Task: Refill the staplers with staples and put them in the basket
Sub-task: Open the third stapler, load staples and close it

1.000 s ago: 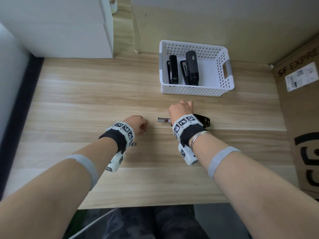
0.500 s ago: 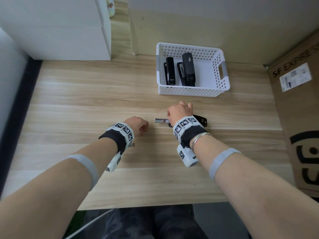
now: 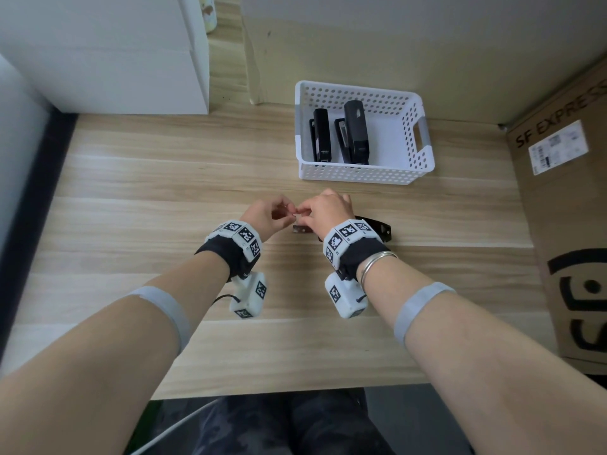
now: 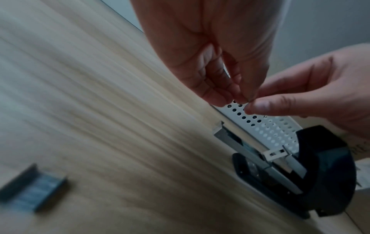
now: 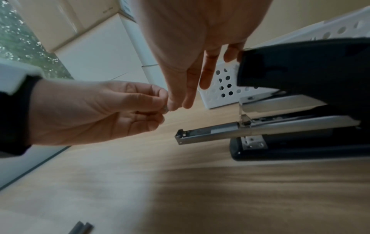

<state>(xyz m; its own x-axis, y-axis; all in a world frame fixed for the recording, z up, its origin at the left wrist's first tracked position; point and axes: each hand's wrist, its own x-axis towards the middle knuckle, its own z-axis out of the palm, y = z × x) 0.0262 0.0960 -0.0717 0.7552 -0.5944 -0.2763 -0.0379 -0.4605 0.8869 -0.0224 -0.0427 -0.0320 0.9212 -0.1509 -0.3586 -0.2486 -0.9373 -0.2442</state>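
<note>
Above the table my left hand (image 3: pixel 285 214) and right hand (image 3: pixel 304 212) meet fingertip to fingertip. Between them they pinch a small grey staple strip (image 5: pixel 165 110), mostly hidden by the fingertips. In the left wrist view my left hand (image 4: pixel 242 96) and the right hand (image 4: pixel 252 108) close on the same spot. Just below lies a black stapler (image 3: pixel 377 228), lid raised, its metal staple channel (image 5: pixel 208 133) slid out to the left. Two black staplers (image 3: pixel 355 133) lie in the white perforated basket (image 3: pixel 423 159) beyond.
Loose staple strips lie on the wooden table (image 3: pixel 164 198) near me: one strip (image 4: pixel 34 194) by the left wrist, another strip (image 5: pixel 82 228) under the right. A cardboard box (image 3: pixel 571 224) borders the right side, and a white cabinet (image 3: pixel 115 60) stands at the back left.
My left hand rose from the table and moved right to meet the right hand. The right hand lifted off the stapler, and both now pinch a staple strip.
</note>
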